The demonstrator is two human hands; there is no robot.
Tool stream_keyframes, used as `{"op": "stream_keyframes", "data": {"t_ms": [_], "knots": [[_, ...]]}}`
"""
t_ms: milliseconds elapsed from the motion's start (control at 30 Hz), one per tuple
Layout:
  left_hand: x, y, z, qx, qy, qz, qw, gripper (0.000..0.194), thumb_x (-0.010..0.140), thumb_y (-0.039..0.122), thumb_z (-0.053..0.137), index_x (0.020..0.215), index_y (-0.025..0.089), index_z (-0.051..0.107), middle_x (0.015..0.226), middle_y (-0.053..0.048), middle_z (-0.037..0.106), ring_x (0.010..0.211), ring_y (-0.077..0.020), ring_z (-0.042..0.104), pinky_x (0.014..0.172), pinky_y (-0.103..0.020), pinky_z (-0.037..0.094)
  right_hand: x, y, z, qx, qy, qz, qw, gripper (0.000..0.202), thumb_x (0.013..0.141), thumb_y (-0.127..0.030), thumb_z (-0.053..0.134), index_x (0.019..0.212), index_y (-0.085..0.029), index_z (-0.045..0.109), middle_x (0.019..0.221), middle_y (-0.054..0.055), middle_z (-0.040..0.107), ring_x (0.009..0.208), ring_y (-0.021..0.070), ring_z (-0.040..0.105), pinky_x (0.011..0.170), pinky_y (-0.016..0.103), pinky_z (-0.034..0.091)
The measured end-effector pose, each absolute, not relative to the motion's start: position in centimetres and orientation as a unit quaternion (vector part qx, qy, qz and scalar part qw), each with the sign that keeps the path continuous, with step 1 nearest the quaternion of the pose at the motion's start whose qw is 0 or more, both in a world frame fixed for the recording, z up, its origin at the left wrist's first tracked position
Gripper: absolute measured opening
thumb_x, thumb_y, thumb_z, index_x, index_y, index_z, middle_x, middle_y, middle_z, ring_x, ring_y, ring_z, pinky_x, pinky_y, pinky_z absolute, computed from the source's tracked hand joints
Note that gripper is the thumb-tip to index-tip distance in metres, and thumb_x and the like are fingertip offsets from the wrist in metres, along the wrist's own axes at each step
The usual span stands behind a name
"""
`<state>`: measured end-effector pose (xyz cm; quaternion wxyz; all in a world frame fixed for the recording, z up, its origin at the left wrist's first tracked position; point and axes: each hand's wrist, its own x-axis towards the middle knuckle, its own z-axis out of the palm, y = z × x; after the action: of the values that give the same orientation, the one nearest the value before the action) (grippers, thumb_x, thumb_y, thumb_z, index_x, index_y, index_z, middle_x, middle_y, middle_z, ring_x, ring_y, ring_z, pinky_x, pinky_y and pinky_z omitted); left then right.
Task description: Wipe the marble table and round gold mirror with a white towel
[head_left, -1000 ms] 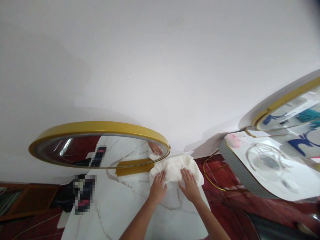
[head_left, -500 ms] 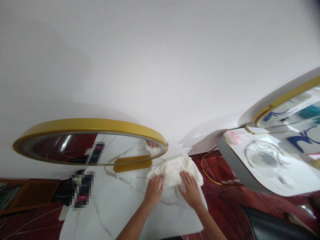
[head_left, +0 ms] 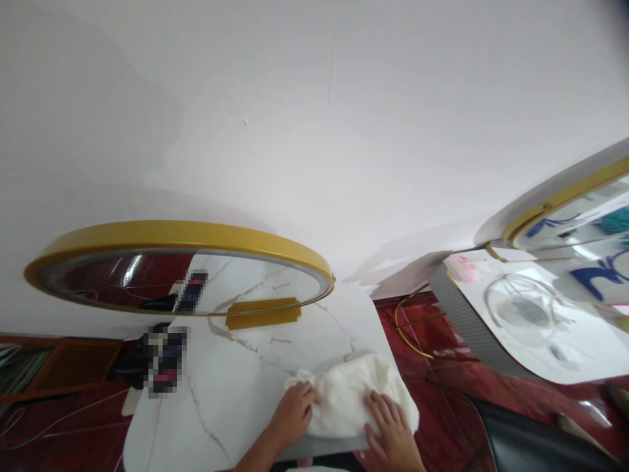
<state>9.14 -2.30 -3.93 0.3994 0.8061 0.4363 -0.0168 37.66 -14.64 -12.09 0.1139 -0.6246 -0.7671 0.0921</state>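
A folded white cloth [head_left: 346, 396] lies near the front right edge of a white marble-patterned tabletop [head_left: 221, 387]. On the cloth's left end, my left hand [head_left: 295, 408] has its fingers curled over and gripping the edge. My right hand [head_left: 393, 429] rests on the right part of the cloth, fingers stretched out and slightly spread, pressing from above. The underside of the cloth and my right thumb's contact are partly hidden. Behind the cloth stands a round mirror with a gold frame [head_left: 196, 231], above a gold base plate [head_left: 263, 318].
A blurred-out object [head_left: 168, 360] sits at the tabletop's left edge. To the right, a second white table [head_left: 590, 354] bears a pink item [head_left: 462, 267] and a coiled pale cable. A black chair [head_left: 531, 436] stands at the lower right on the red tiled floor [head_left: 442, 380].
Both hands have moved the white cloth from near the mirror's base back toward me, to the front edge. My left hand's fingers have curled more. The view has shifted slightly.
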Motion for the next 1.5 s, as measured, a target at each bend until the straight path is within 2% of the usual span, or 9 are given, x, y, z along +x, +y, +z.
{"op": "stream_keyframes", "data": {"t_ms": [167, 300, 400, 533, 700, 933, 1133, 1333, 1500], "knots": [[11.3, 1.7, -4.1, 0.829, 0.445, 0.021, 0.338, 0.038, 0.082, 0.012, 0.037, 0.113, 0.026, 0.054, 0.118, -0.001, 0.056, 0.111, -0.0171, 0.047, 0.1, -0.033, 0.035, 37.5, -7.5, -11.7, -0.678, -0.724, 0.047, 0.121, 0.047, 0.087, -0.042, 0.041, 0.132, -0.026, 0.045, 0.135, 0.003, 0.048, 0.125, 0.0264, 0.039, 0.102, 0.045, 0.029], [12.9, 5.5, -5.3, 0.846, 0.446, 0.025, 0.29, 0.049, 0.087, 0.018, 0.032, 0.136, 0.023, 0.036, 0.141, -0.002, 0.04, 0.13, -0.0177, 0.033, 0.11, -0.036, 0.027, 37.2, -0.6, -10.6, -0.722, -0.677, 0.044, 0.137, 0.046, 0.091, -0.037, 0.032, 0.131, -0.019, 0.045, 0.136, 0.007, 0.046, 0.127, 0.0246, 0.035, 0.105, 0.044, 0.025], [13.9, 7.5, -6.3, 0.843, 0.459, 0.024, 0.277, 0.052, 0.089, 0.023, 0.031, 0.141, 0.016, 0.028, 0.148, -0.006, 0.03, 0.136, -0.0213, 0.024, 0.113, -0.04, 0.023, 37.0, 3.4, -10.5, -0.716, -0.682, 0.046, 0.141, 0.046, 0.093, -0.034, 0.025, 0.134, -0.019, 0.04, 0.139, 0.006, 0.042, 0.131, 0.0221, 0.031, 0.107, 0.042, 0.023], [14.9, 8.3, -7.0, 0.839, 0.477, 0.028, 0.262, 0.053, 0.091, 0.026, 0.026, 0.142, 0.012, 0.024, 0.149, -0.01, 0.027, 0.138, -0.0238, 0.021, 0.112, -0.045, 0.023, 36.8, 5.5, -10.8, -0.714, -0.684, 0.047, 0.142, 0.048, 0.094, -0.035, 0.022, 0.139, -0.023, 0.033, 0.14, 0.004, 0.041, 0.132, 0.021, 0.029, 0.106, 0.042, 0.026], [14.3, 6.2, -6.8, 0.84, 0.48, 0.028, 0.252, 0.054, 0.09, 0.028, 0.031, 0.142, 0.015, 0.024, 0.15, -0.008, 0.026, 0.137, -0.025, 0.022, 0.112, -0.045, 0.023, 36.2, 2.6, -10.2, -0.719, -0.677, 0.044, 0.148, 0.05, 0.094, -0.035, 0.024, 0.143, -0.024, 0.024, 0.144, 0.004, 0.036, 0.134, 0.0202, 0.026, 0.107, 0.042, 0.025], [10.2, -1.4, -5.9, 0.837, 0.467, 0.054, 0.279, 0.048, 0.091, 0.02, 0.029, 0.138, 0.03, 0.031, 0.145, 0.003, 0.035, 0.132, -0.0191, 0.029, 0.111, -0.041, 0.025, 35.3, -8.5, -9.9, -0.714, -0.682, 0.071, 0.14, 0.056, 0.092, -0.037, 0.032, 0.145, -0.026, 0.016, 0.147, 0.002, 0.029, 0.136, 0.0215, 0.023, 0.109, 0.044, 0.023], [9.3, -6.0, -4.9, 0.822, 0.456, 0.007, 0.34, 0.031, 0.087, 0.02, 0.039, 0.113, 0.028, 0.053, 0.116, 0.0, 0.055, 0.111, -0.0192, 0.043, 0.102, -0.036, 0.03, 34.9, -16.8, -10.9, -0.698, -0.702, 0.083, 0.117, 0.062, 0.089, -0.037, 0.037, 0.145, -0.03, 0.011, 0.145, 0.0, 0.034, 0.133, 0.0244, 0.031, 0.106, 0.047, 0.028], [9.6, -5.4, -4.4, 0.824, 0.449, 0.0, 0.347, 0.028, 0.079, 0.017, 0.044, 0.104, 0.025, 0.053, 0.111, -0.003, 0.052, 0.104, -0.0216, 0.043, 0.095, -0.037, 0.033, 34.1, -17.2, -11.6, -0.72, -0.679, 0.042, 0.139, 0.064, 0.084, -0.037, 0.041, 0.144, -0.031, 0.018, 0.14, 0.002, 0.041, 0.129, 0.0275, 0.036, 0.104, 0.05, 0.027], [8.5, -5.3, -4.8, 0.822, 0.429, 0.018, 0.374, 0.034, 0.073, 0.013, 0.046, 0.104, 0.026, 0.052, 0.11, -0.002, 0.052, 0.105, -0.0206, 0.043, 0.095, -0.034, 0.034, 33.3, -16.1, -12.1, -0.742, -0.654, 0.018, 0.145, 0.056, 0.082, -0.04, 0.041, 0.137, -0.03, 0.035, 0.131, 0.005, 0.05, 0.121, 0.0308, 0.043, 0.097, 0.053, 0.032]]}}
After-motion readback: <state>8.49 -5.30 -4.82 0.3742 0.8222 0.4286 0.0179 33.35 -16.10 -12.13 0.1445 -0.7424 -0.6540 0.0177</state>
